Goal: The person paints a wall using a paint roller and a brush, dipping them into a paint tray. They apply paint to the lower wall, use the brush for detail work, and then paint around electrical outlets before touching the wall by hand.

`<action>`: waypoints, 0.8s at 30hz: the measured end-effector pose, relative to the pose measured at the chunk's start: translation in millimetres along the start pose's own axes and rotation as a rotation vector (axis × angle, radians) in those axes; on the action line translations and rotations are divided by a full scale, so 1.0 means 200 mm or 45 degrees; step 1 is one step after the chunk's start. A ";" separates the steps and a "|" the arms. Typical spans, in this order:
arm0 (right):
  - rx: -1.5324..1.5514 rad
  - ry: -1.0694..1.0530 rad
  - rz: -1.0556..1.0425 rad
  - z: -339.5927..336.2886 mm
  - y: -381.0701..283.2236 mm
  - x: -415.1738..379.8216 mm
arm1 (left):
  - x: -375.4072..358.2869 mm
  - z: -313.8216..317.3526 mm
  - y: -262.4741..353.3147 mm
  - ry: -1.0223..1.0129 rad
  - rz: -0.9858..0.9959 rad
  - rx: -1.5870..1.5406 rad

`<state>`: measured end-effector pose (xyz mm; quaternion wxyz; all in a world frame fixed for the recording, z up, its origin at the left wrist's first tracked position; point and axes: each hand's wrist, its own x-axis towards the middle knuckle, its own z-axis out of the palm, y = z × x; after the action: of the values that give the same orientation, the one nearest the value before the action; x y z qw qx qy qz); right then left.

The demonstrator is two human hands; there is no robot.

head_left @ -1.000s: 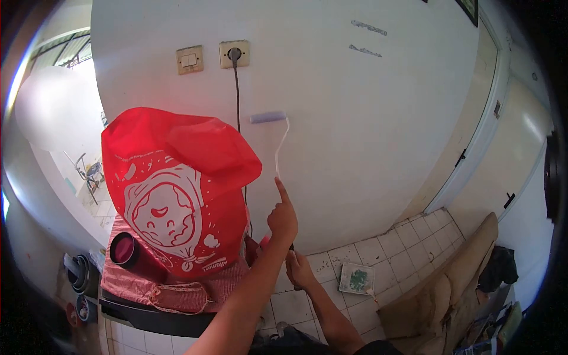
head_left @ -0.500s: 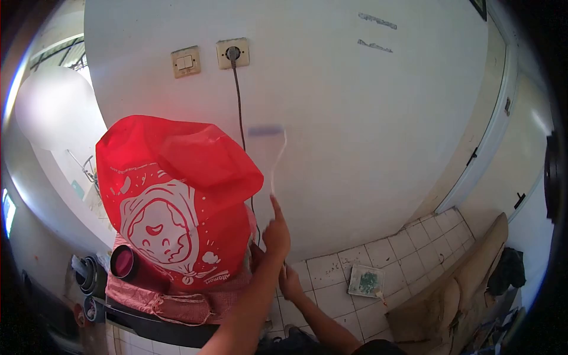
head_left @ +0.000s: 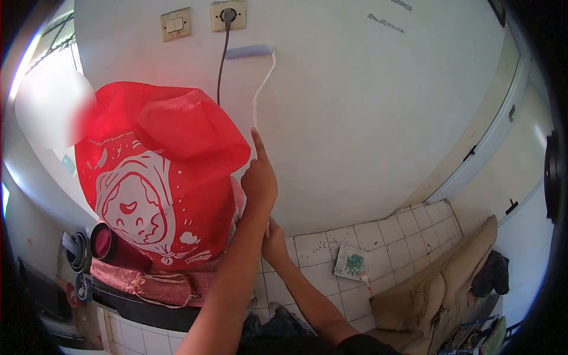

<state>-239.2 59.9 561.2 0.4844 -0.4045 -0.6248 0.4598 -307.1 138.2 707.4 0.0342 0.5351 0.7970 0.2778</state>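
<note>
Head view: the paint roller [head_left: 249,52] has climbed to the frame's upper centre, under the socket [head_left: 228,15]; left hand [head_left: 259,180] and right hand [head_left: 273,239] grip its handle, left forefinger extended.

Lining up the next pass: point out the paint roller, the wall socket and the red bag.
paint roller [head_left: 248,51], head view, middle of the sleeve.
wall socket [head_left: 228,15], head view, faceplate by the plug.
red bag [head_left: 148,177], head view, printed front.

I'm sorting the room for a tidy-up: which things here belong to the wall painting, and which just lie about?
In use: paint roller, left hand, right hand, wall.
Lying about: red bag, small tray on the floor, sofa.
</note>
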 end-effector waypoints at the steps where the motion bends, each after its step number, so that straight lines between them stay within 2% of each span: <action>1: 0.003 0.010 -0.012 0.01 0.04 -0.03 | -0.03 0.05 -0.03 0.004 0.009 0.002; 4: -0.116 0.017 0.108 0.02 0.24 -0.24 | -0.17 0.26 -0.17 -0.078 0.015 -0.007; 6: -0.201 0.007 0.231 0.03 0.37 -0.40 | -0.29 0.40 -0.26 -0.259 -0.087 -0.007; 9: -0.267 -0.027 0.366 0.01 0.43 -0.51 | -0.35 0.50 -0.29 -0.375 -0.188 0.001; 11: -0.303 -0.067 0.391 -0.03 0.29 -0.40 | -0.32 0.46 -0.25 -0.264 -0.131 -0.011; 14: -0.376 0.012 0.229 -0.05 0.14 -0.20 | -0.16 0.25 -0.12 -0.195 -0.057 -0.051; 17: -0.218 0.016 0.068 -0.07 0.00 0.00 | -0.01 0.12 -0.02 -0.055 -0.044 0.001; 19: -0.221 -0.013 0.141 -0.08 -0.04 0.05 | 0.04 0.10 -0.01 -0.025 -0.039 0.007; 20: -0.223 -0.028 0.183 -0.07 -0.04 0.05 | 0.03 0.11 -0.02 -0.030 -0.042 0.029; 23: -0.198 0.086 0.027 -0.02 0.26 -0.07 | -0.07 0.26 -0.08 -0.065 -0.074 0.060; 24: -0.205 0.042 0.117 -0.03 0.29 -0.15 | -0.13 0.37 -0.13 -0.097 -0.103 0.059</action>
<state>-222.6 46.5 498.7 0.4389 -0.4779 -0.6323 0.4232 -292.2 138.8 626.6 0.0634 0.5132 0.8224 0.2372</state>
